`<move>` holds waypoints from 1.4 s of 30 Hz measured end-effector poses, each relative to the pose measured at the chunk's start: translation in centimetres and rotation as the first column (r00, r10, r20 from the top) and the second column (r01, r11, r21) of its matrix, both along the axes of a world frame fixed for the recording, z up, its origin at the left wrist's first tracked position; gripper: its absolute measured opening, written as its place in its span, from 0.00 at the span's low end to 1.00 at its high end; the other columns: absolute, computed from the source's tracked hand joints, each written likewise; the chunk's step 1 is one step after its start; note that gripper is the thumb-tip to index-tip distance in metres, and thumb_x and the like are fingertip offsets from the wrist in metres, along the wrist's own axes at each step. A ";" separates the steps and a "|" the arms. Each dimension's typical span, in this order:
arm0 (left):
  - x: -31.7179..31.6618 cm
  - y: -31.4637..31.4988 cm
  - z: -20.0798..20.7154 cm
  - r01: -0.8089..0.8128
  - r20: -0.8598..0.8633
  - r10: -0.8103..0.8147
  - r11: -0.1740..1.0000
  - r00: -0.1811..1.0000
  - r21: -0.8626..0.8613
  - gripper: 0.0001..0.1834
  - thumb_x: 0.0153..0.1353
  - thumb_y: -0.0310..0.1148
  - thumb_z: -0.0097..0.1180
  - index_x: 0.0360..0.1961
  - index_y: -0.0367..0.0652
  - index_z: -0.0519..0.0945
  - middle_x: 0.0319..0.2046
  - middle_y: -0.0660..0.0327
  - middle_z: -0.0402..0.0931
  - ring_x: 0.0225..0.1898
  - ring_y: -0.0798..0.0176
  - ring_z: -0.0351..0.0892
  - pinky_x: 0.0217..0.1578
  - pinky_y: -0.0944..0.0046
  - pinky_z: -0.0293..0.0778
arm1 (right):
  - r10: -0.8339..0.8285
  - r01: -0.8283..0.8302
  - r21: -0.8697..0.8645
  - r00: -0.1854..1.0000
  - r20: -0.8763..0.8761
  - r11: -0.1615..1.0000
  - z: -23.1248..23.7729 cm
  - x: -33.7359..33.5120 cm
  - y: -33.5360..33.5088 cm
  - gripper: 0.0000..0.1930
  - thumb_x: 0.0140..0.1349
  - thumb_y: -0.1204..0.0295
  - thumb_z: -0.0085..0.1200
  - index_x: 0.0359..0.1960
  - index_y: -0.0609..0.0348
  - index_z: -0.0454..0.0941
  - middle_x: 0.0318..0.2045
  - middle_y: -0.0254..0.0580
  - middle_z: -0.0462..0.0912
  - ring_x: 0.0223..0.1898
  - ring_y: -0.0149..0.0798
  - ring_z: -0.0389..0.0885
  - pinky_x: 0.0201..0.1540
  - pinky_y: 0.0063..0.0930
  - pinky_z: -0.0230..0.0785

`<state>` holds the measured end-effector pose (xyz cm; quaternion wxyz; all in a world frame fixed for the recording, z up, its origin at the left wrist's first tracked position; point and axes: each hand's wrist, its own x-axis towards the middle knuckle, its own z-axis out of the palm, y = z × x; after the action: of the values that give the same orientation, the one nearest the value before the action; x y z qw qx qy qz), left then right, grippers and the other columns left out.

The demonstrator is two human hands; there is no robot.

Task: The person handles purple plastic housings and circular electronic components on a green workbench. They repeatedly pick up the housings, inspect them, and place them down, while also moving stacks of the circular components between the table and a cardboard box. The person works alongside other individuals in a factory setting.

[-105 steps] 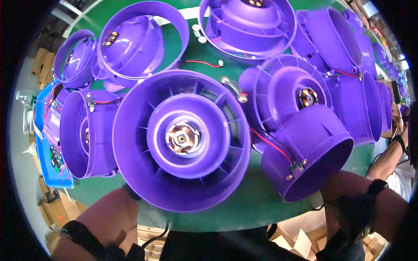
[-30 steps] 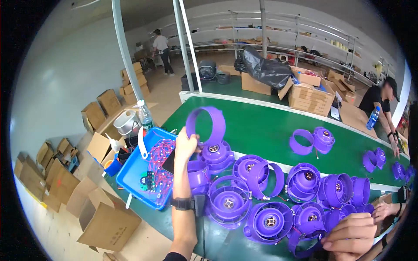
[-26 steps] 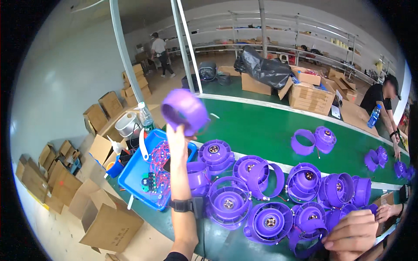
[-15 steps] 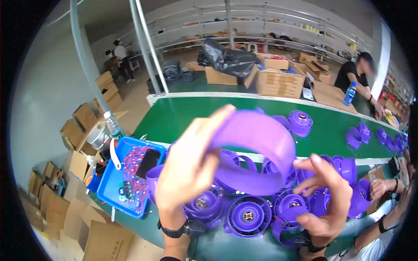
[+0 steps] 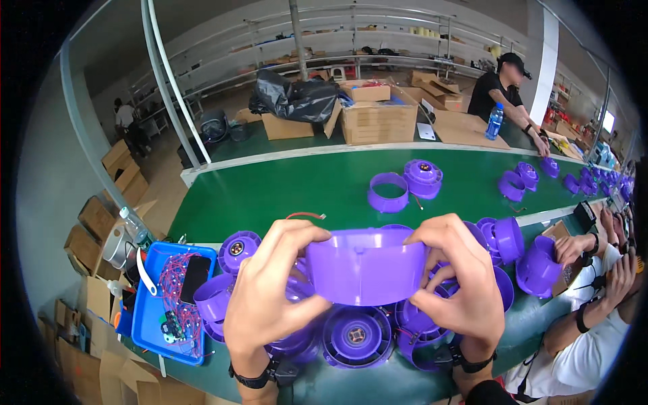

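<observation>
Between both hands I hold a purple plastic ring [image 5: 368, 270], its outer wall facing me above the bench. My left hand [image 5: 263, 297] is closed on its left end, fingers at the upper rim and thumb below. My right hand [image 5: 466, 287] grips the right end in the same way. Directly below the ring sits a round purple fan housing [image 5: 358, 336] with a central hub. More purple housings lie behind and beside my hands, partly hidden by them.
A blue tray [image 5: 142, 324] at left holds red wires and a black phone [image 5: 195, 280]. On the green belt [image 5: 283, 182] stand another purple ring [image 5: 388, 194] and a housing [image 5: 423, 179]. Co-workers are at right, one hand [image 5: 572, 250] touching a purple part. Cardboard boxes [image 5: 378, 121] stand beyond.
My right hand, apart from the ring before, now grips its right end. The ring has levelled from a tilt. My view has turned rightward.
</observation>
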<state>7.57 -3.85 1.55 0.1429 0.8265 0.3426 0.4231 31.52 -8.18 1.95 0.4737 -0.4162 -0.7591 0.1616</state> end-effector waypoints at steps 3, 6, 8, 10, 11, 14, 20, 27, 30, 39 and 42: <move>0.5 -0.1 0.0 0.040 -0.023 -0.039 0.998 0.999 0.050 0.36 0.38 0.34 0.71 0.52 0.37 0.73 0.50 0.51 0.73 0.45 0.52 0.79 0.40 0.61 0.78 | -0.077 0.074 0.113 0.997 0.024 0.991 -0.6 0.0 0.3 0.25 0.42 0.87 0.60 0.46 0.63 0.75 0.41 0.46 0.72 0.27 0.33 0.79 0.24 0.21 0.75; 0.5 0.2 0.5 0.210 0.075 -0.204 0.975 0.976 -0.070 0.44 0.36 0.42 0.73 0.57 0.37 0.70 0.54 0.47 0.71 0.50 0.46 0.77 0.47 0.56 0.76 | -0.122 0.113 0.156 0.991 0.050 0.981 -0.6 0.1 0.4 0.25 0.40 0.86 0.60 0.45 0.59 0.76 0.40 0.45 0.72 0.27 0.35 0.79 0.25 0.24 0.75; 0.6 0.3 -0.1 0.140 0.001 -0.140 0.989 0.990 0.056 0.49 0.34 0.45 0.73 0.59 0.37 0.67 0.55 0.46 0.69 0.52 0.44 0.76 0.49 0.55 0.74 | -0.140 0.101 0.218 0.974 0.175 0.971 -0.4 -0.3 -0.1 0.25 0.40 0.84 0.60 0.45 0.55 0.77 0.40 0.43 0.73 0.26 0.34 0.79 0.24 0.24 0.75; 1.5 0.3 -0.8 0.094 0.025 -0.095 0.995 0.995 0.044 0.52 0.34 0.45 0.74 0.60 0.35 0.64 0.55 0.44 0.69 0.53 0.44 0.75 0.53 0.54 0.72 | -0.214 0.147 0.253 0.941 0.262 0.956 -0.5 -1.2 -0.6 0.24 0.41 0.79 0.60 0.45 0.48 0.78 0.38 0.38 0.73 0.23 0.32 0.77 0.22 0.25 0.73; 2.3 0.7 -1.4 0.048 0.091 -0.051 0.998 0.995 0.032 0.53 0.33 0.45 0.75 0.61 0.35 0.63 0.54 0.44 0.70 0.53 0.47 0.76 0.53 0.55 0.72 | -0.263 0.203 0.247 0.933 0.244 0.947 -0.9 -1.9 -0.6 0.22 0.38 0.80 0.64 0.40 0.53 0.80 0.35 0.40 0.75 0.22 0.34 0.75 0.25 0.24 0.71; 2.5 0.8 -2.0 0.047 0.362 -0.010 0.994 0.932 -0.095 0.56 0.32 0.48 0.77 0.61 0.34 0.63 0.51 0.47 0.74 0.52 0.52 0.76 0.53 0.57 0.71 | -0.215 0.130 0.346 0.952 0.217 0.929 -1.4 -3.0 -0.6 0.21 0.39 0.79 0.62 0.41 0.53 0.80 0.32 0.36 0.75 0.18 0.31 0.73 0.20 0.24 0.68; 2.4 0.6 -1.5 -0.083 0.275 0.077 0.996 0.958 0.013 0.45 0.61 0.68 0.38 0.57 0.31 0.68 0.46 0.46 0.75 0.46 0.52 0.77 0.49 0.57 0.70 | -0.193 0.109 0.371 0.961 0.197 0.922 -1.7 -2.6 -0.2 0.24 0.38 0.79 0.63 0.44 0.55 0.78 0.34 0.38 0.76 0.21 0.30 0.74 0.21 0.23 0.68; 0.7 0.8 -1.2 0.195 0.180 -0.201 0.980 0.963 0.048 0.45 0.40 0.34 0.75 0.60 0.32 0.66 0.55 0.47 0.72 0.34 0.61 0.84 0.27 0.68 0.79 | -0.183 0.153 -0.166 0.966 -0.181 0.974 -0.2 -0.5 0.0 0.32 0.48 0.76 0.66 0.57 0.64 0.68 0.42 0.43 0.81 0.24 0.18 0.75 0.23 0.10 0.64; 1.2 -0.1 -1.1 0.201 0.314 -0.143 0.966 0.939 -0.161 0.38 0.44 0.30 0.71 0.58 0.33 0.70 0.49 0.47 0.76 0.26 0.70 0.82 0.22 0.74 0.75 | -0.141 0.051 -0.256 0.928 -0.346 0.965 -0.8 0.9 1.5 0.28 0.56 0.68 0.64 0.56 0.64 0.69 0.33 0.43 0.84 0.17 0.17 0.69 0.17 0.15 0.56; 0.4 3.6 -1.7 0.284 0.507 -0.003 0.831 0.862 -0.478 0.19 0.66 0.39 0.44 0.46 0.33 0.75 0.26 0.58 0.78 0.23 0.70 0.75 0.28 0.72 0.70 | 0.110 -0.114 0.093 0.993 0.050 0.989 -1.1 0.2 2.0 0.58 0.39 0.59 0.75 0.70 0.62 0.50 0.62 0.53 0.63 0.52 0.40 0.73 0.53 0.32 0.66; 0.8 3.4 -1.7 0.213 0.438 0.017 0.856 0.899 -0.471 0.22 0.69 0.41 0.37 0.45 0.33 0.76 0.27 0.60 0.76 0.26 0.69 0.76 0.32 0.70 0.71 | 0.055 -0.052 0.118 0.998 -0.026 0.992 -1.9 -0.9 2.7 0.53 0.43 0.65 0.72 0.69 0.61 0.51 0.61 0.51 0.64 0.53 0.40 0.74 0.55 0.32 0.67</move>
<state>8.39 -0.47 -0.14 0.4486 0.6631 0.3586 0.4801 30.61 -5.45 0.06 0.5037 -0.3649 -0.7713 0.1355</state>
